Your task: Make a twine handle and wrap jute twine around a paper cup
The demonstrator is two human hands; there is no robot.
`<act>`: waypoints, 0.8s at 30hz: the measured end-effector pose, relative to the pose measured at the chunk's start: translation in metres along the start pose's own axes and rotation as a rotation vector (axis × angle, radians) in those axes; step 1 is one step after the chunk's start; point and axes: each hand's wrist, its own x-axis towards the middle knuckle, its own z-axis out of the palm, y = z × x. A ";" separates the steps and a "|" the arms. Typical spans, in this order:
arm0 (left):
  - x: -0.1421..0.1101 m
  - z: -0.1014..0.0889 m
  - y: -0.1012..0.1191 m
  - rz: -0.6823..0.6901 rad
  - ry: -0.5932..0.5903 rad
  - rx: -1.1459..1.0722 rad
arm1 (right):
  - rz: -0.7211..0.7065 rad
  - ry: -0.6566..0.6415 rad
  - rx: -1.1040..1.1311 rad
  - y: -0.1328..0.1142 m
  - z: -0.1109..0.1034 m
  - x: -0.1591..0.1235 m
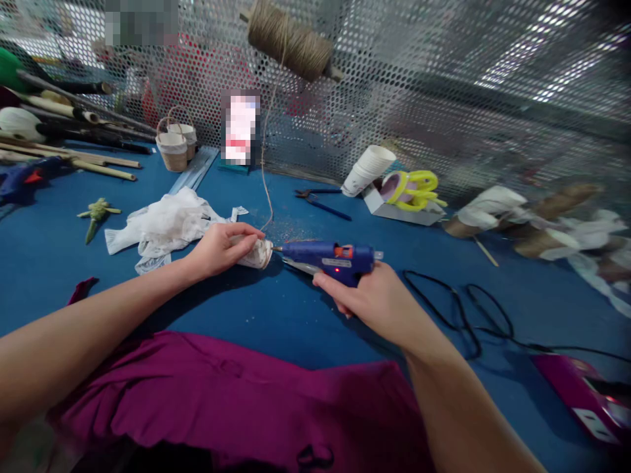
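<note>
My left hand (221, 248) is closed around a small cup wrapped in white lace (256, 253), lying on its side on the blue table (276, 315). My right hand (372, 299) grips a blue hot glue gun (329, 259), its nozzle touching the cup's end. A twine strand (265, 171) hangs from a spool (290, 41) above down to the cup. A heap of white lace fabric (162, 223) lies just left of my left hand.
Stacked paper cups (367, 169), yellow scissors in a tray (413, 190), pliers (320, 200), two small baskets (176, 146), sticks (73, 157) at the far left, another glue gun (24, 179), wrapped cups (497, 210) at right, black cord (468, 315), perforated metal screen behind.
</note>
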 end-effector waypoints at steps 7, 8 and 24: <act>0.001 0.001 0.000 0.004 0.011 -0.029 | 0.086 0.141 0.335 0.038 -0.007 0.027; 0.001 0.002 -0.001 0.007 0.014 -0.033 | 0.122 0.197 0.346 0.044 -0.007 0.033; -0.002 0.003 0.000 0.096 0.054 0.006 | 0.157 0.514 -0.081 0.082 -0.007 0.079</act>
